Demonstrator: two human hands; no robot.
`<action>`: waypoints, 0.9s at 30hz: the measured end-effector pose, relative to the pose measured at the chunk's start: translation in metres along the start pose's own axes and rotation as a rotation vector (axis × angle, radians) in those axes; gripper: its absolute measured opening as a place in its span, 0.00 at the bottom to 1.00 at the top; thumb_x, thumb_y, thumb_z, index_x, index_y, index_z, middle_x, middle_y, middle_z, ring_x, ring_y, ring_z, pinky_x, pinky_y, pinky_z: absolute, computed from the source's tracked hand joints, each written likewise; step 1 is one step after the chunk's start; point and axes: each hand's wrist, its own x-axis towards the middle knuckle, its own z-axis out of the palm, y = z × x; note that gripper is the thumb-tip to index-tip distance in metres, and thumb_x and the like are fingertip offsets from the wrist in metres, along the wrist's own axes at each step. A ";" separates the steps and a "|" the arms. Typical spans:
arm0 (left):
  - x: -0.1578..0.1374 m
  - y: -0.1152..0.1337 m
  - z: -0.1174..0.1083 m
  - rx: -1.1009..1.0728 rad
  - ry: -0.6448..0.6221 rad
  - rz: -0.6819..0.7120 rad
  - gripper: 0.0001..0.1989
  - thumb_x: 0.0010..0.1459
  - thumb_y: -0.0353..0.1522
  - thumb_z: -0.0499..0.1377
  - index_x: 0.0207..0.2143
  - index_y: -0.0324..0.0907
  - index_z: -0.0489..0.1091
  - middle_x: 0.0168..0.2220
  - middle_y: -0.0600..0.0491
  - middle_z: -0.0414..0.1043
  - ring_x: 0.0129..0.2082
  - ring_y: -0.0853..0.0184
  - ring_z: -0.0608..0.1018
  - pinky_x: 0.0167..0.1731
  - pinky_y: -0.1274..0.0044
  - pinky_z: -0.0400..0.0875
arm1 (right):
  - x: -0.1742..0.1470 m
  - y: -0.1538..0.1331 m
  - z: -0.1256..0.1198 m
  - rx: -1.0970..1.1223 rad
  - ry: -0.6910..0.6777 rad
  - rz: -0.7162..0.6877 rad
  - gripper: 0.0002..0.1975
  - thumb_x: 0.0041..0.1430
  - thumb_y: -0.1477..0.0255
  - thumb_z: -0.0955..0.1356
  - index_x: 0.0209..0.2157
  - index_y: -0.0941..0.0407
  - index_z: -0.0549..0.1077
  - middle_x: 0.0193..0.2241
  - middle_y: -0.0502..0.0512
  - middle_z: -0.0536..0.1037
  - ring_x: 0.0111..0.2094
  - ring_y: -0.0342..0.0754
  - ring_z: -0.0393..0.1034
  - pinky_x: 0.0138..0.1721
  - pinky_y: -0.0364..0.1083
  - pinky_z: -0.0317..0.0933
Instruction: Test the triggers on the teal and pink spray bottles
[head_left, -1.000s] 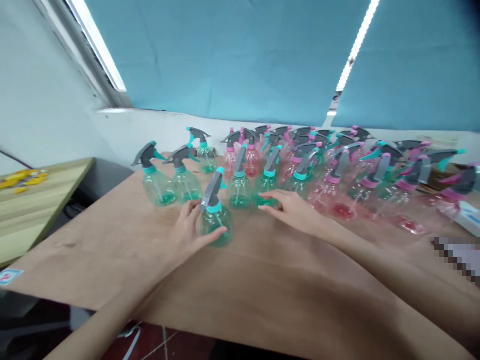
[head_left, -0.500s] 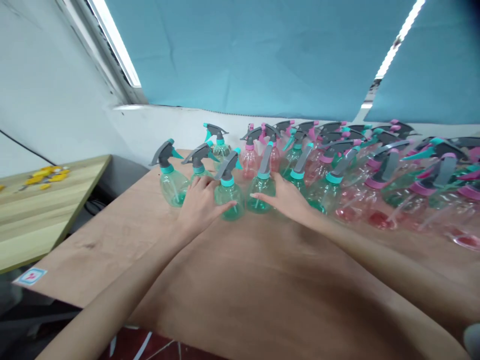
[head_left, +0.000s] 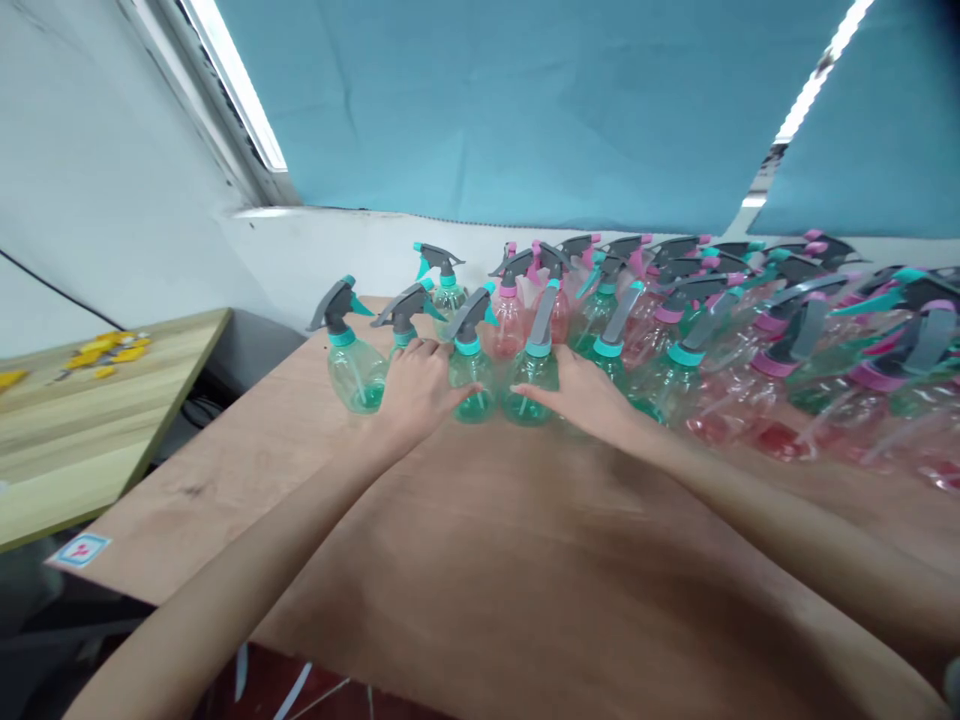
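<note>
"Blue fabric sheeting [head_left: 525,120] hangs behind a brown wooden counter [head_left: 525,560] on my feed. What are the hands on?"

"From my end, I see the left hand [head_left: 420,395] curled around a transparent green spray bottle with a grey head and teal collar [head_left: 474,376], upright on the counter. Call that the landmark bottle. Just right of it, the right hand [head_left: 592,402] is wrapped around a second green spray bottle [head_left: 534,370], also upright."

"And the others?"

"Left of the landmark bottle stands a teal-nozzled green bottle [head_left: 354,372]. Well to its right I've got a crowd of clear pink spray bottles [head_left: 750,402], mixed with green ones."

"What worries you?"

"Knuckles, I'd say. Right of the landmark bottle, the right fingers sit close against a neighbouring green bottle [head_left: 609,364], so a careless spread could tip it. Those heads look top-heavy, which might make toppling easier. I can't tell how firmly either hand grips."
</note>
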 end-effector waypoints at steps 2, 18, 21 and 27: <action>0.000 -0.002 0.003 -0.003 0.018 -0.001 0.22 0.54 0.43 0.62 0.42 0.33 0.72 0.40 0.37 0.75 0.46 0.44 0.73 0.44 0.58 0.67 | 0.000 0.000 0.000 -0.009 0.006 -0.002 0.34 0.55 0.51 0.66 0.52 0.64 0.63 0.43 0.71 0.75 0.44 0.67 0.72 0.37 0.57 0.66; -0.033 0.000 0.013 -0.187 0.055 -0.107 0.24 0.60 0.43 0.56 0.52 0.36 0.67 0.48 0.38 0.67 0.50 0.45 0.71 0.48 0.57 0.67 | -0.028 -0.003 -0.005 -0.083 -0.012 -0.060 0.33 0.55 0.48 0.64 0.50 0.62 0.63 0.39 0.69 0.75 0.36 0.64 0.75 0.28 0.53 0.66; -0.051 0.012 0.008 -0.254 0.032 -0.098 0.23 0.61 0.45 0.53 0.50 0.37 0.69 0.46 0.41 0.68 0.47 0.50 0.74 0.46 0.60 0.70 | -0.044 -0.003 -0.005 -0.100 -0.003 -0.074 0.33 0.55 0.46 0.63 0.46 0.61 0.65 0.38 0.68 0.74 0.34 0.64 0.74 0.26 0.53 0.65; -0.064 0.061 -0.006 -0.729 -0.120 -0.027 0.29 0.55 0.46 0.60 0.55 0.43 0.62 0.52 0.45 0.67 0.51 0.58 0.73 0.43 0.68 0.75 | -0.085 0.004 -0.009 -0.111 0.040 -0.153 0.29 0.55 0.50 0.64 0.49 0.58 0.64 0.41 0.64 0.71 0.34 0.59 0.74 0.26 0.51 0.64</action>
